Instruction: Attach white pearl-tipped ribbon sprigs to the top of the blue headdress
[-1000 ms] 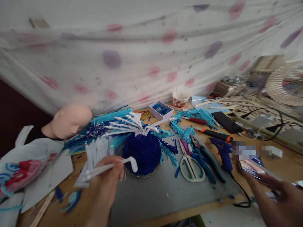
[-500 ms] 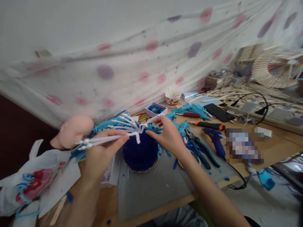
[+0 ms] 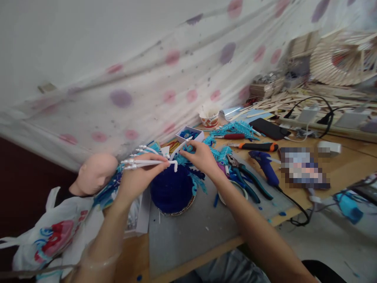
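Observation:
My left hand (image 3: 137, 181) is closed on a bundle of white stems (image 3: 149, 162) tipped with pearl beads, which point left. Their bent white end (image 3: 176, 166) sticks out past my fingertips. Between the fingers of my right hand (image 3: 203, 158) is a single white stem (image 3: 177, 149), also pearl-tipped and slanting up to the right. Below both hands sits a dark blue velvet cap (image 3: 171, 191) with a beaded rim, on a grey mat (image 3: 188, 243). Turquoise feather-like trim (image 3: 198, 184) hangs at its right side.
Pliers (image 3: 249, 181), a blue glue gun (image 3: 266, 167) and an orange-black cutter (image 3: 257, 146) lie to the right. A mannequin head (image 3: 98, 171) and a plastic bag (image 3: 55, 232) are at left. Behind stand a box of blue pieces (image 3: 198, 136) and a paper cup (image 3: 209, 120).
The stems fanned out before are gathered closer together in my left hand. My right hand has shifted slightly left, its stem now tilting more steeply. The camera view has turned a little.

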Demonstrator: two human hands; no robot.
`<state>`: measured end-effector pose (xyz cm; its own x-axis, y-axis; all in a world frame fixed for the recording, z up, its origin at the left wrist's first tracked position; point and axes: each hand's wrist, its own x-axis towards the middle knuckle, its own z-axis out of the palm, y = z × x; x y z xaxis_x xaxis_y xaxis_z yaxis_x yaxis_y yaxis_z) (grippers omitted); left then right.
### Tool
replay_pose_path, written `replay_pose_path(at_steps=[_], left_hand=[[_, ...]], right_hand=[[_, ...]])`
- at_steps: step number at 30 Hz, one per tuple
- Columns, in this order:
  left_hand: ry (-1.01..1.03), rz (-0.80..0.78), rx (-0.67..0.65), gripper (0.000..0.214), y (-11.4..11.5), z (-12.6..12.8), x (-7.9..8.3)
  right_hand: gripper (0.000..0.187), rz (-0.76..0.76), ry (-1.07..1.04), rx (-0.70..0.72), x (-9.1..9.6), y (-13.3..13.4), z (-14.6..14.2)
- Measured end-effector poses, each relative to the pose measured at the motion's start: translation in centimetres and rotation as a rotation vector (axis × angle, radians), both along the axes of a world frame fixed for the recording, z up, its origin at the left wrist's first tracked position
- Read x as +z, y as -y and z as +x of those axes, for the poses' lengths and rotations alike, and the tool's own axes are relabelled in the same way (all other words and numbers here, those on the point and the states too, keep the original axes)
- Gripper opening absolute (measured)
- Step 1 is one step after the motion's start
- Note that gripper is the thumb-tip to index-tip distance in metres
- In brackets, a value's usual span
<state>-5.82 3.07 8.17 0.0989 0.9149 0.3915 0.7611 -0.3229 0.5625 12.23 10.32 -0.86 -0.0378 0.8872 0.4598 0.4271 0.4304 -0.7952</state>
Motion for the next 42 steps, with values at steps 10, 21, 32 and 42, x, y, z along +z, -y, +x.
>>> replay_pose_path(at_steps=[10, 21, 32, 42], left_hand=[[-0.284, -0.198, -0.127, 0.008, -2.5, 1.8, 2.3], [-0.252, -0.108, 0.021, 0.014, 0.0, 1.0, 4.7], [-0.19, -0.036, -0.036, 0.015, 0.7, 0.0, 2.2], [-0.64, -0.127, -0.104, 0.012, -3.2, 4.6, 3.3]], right_hand=[[0.021, 0.01, 0.03, 0.014, -0.4, -1.8, 0.2], [0.054, 0.113, 0.246, 0.203, -0.3, -0.1, 0.0], [0.069, 0.066, 0.351, 0.093, 0.0, -0.4, -0.9], [0.055, 0.006, 0.261, 0.089, -1.0, -1.7, -0.5]])
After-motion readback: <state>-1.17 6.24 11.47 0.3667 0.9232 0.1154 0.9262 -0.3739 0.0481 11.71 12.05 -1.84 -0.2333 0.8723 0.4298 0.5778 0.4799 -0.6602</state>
